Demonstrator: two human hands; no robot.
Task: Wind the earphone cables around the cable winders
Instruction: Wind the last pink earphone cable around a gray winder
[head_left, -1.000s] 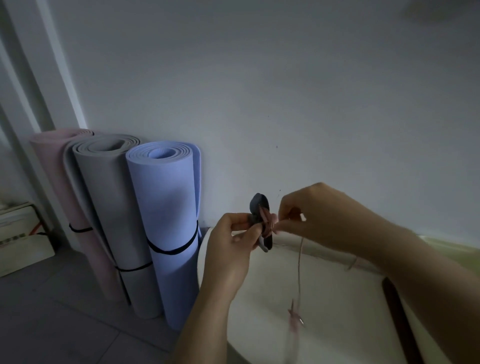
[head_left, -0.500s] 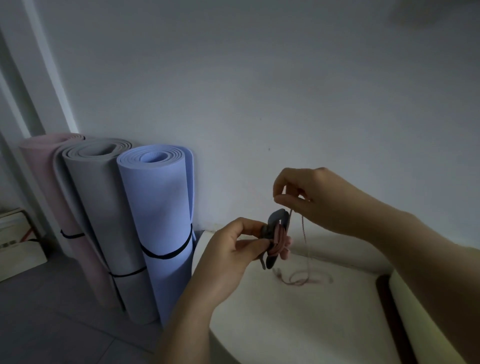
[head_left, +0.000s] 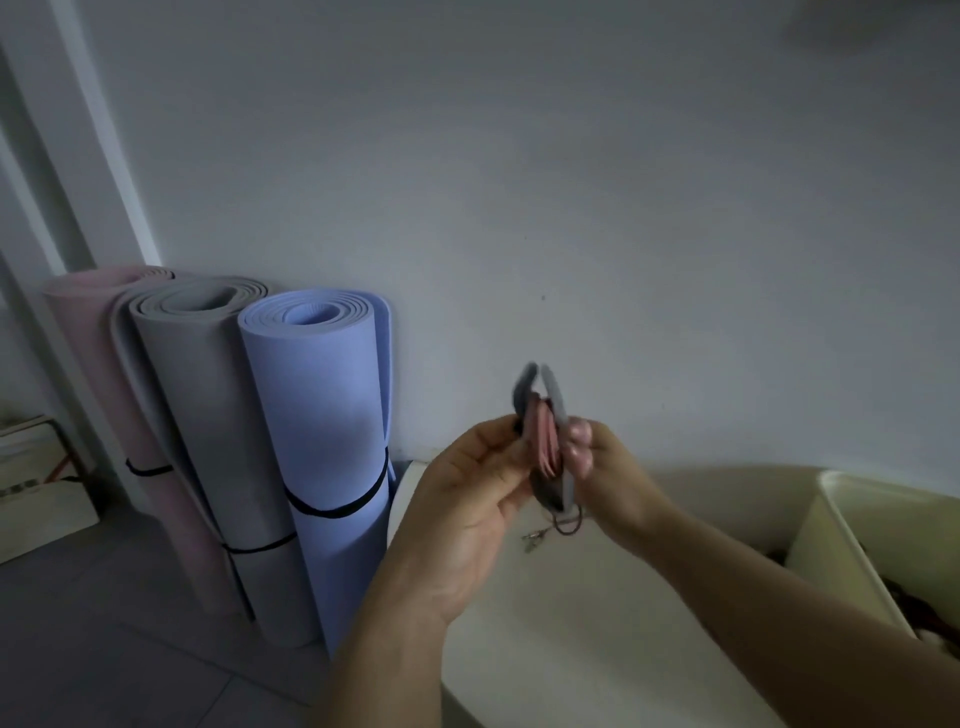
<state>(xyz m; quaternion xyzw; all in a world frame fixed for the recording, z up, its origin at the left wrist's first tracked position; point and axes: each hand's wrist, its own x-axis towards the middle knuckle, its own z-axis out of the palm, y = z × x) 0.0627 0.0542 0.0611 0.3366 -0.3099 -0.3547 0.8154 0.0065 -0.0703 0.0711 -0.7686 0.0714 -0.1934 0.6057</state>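
Step in hand: late in the winding, as I read it. Most of the pink earphone cable (head_left: 545, 441) already sits coiled between the two grey flaps of the cable winder (head_left: 558, 405).
Winder: held upright in the air between both hands, above the pale table (head_left: 571, 623).
Left hand (head_left: 467, 499): grasping the winder from its left side, fingers curled round it.
Right hand (head_left: 602, 467): pinching the right flap. The fingertips (head_left: 579, 441) are blurred, so I can't read the exact contact.
Loose end: a short dark loop (head_left: 566, 525) and the plug (head_left: 535, 535) dangle below the winder, near the table.
Next move: I judge it calls for the right hand to let go of the flap, take up that loop and lay it into the gap, while the left hand holds the winder steady so the coils don't spring out.
Surroundings: rolled mats (head_left: 322, 415) stand against the wall on the left, and a cream bin (head_left: 831, 519) sits on the right.
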